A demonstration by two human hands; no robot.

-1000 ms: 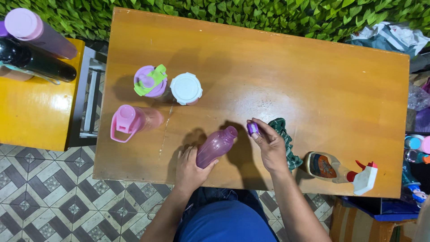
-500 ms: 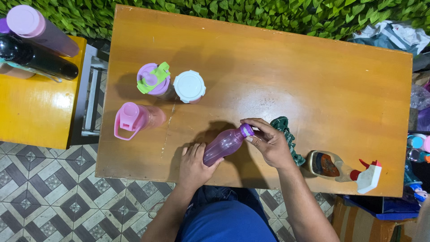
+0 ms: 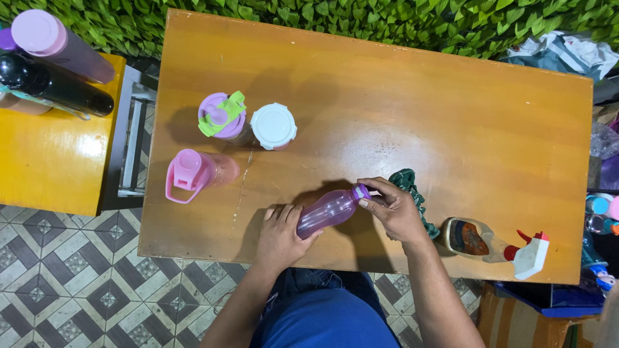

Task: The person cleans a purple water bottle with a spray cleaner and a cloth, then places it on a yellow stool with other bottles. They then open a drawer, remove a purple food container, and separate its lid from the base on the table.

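So, looking straight down at a wooden table (image 3: 451, 116) from above. Near the bottom middle of the frame, the left hand (image 3: 278, 235) is wrapped around the lower end of a see-through purple bottle (image 3: 325, 211), which is tilted with its neck pointing toward the upper right. The right hand (image 3: 394, 209) is closed around the neck end, fingertips pinching the small purple cap (image 3: 362, 191) sitting on the bottle's mouth. Can't tell whether the cap is tight or just resting there.

Just behind the right hand, partly hidden by it, there's a dark green cloth (image 3: 412, 190) bunched up on the table. Further toward the lower right, a spray bottle (image 3: 496, 243) lies on its side, with a white and red trigger head pointing to the right edge.

Left of center, well apart from the hands, three more containers stand in a loose cluster: a purple cup with a green clip on its lid (image 3: 222, 117), a container with a white lid (image 3: 273, 126) just beside it, and a pink bottle with a carry loop (image 3: 193, 173) below those two.

Upper left corner has a yellow side table (image 3: 39, 161) with a dark bottle (image 3: 55, 84) and a lilac bottle (image 3: 58, 45) lying on it. Green leafy hedge (image 3: 387, 16) runs along the top, patterned tile floor (image 3: 71, 283) at the lower left.
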